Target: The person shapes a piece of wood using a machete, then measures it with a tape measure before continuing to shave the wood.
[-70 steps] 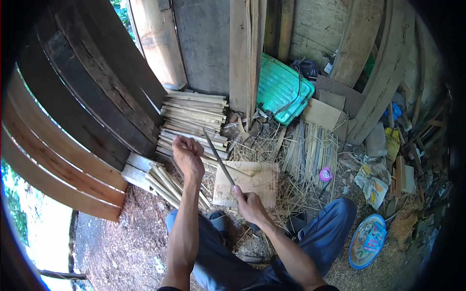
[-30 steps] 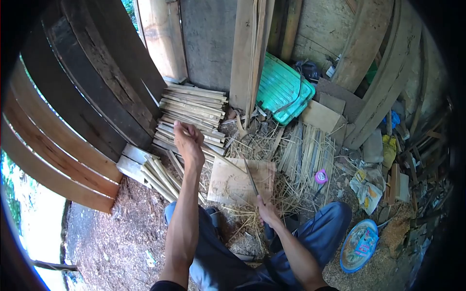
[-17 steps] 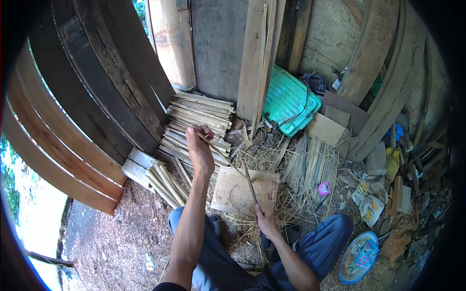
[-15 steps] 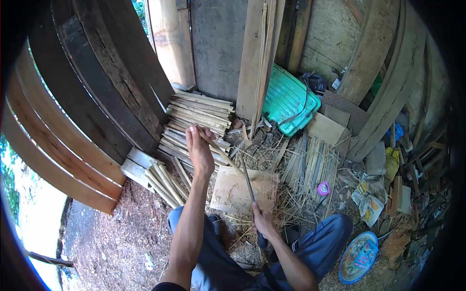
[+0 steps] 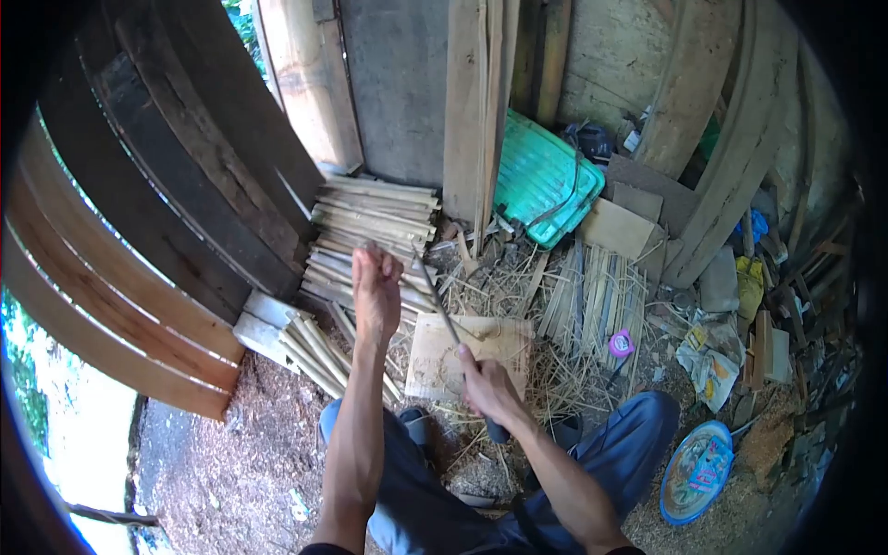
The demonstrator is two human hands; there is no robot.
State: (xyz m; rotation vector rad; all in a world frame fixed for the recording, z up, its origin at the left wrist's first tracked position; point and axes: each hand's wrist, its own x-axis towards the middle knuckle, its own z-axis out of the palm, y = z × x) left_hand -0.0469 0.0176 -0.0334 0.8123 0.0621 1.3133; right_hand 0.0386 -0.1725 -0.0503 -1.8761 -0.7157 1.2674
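My left hand is raised in front of the stacked bamboo strips, its fingers curled closed. The bamboo strip it gripped a moment earlier is hard to make out now, apparently hidden by the fingers or seen end-on. My right hand is wrapped around the dark handle of a long, narrow knife. The blade points up and left, its tip close to my left hand. Below the blade a flat wooden board lies on the ground between my knees.
Bamboo shavings and more strips lie right of the board. Pale sticks rest at left. Beyond are a green plastic lid and leaning planks. A pink round object and a blue-rimmed basin are at right.
My right hand and the knife have moved up and left, toward my left hand. The strip that slanted from my left hand over the board no longer shows there.
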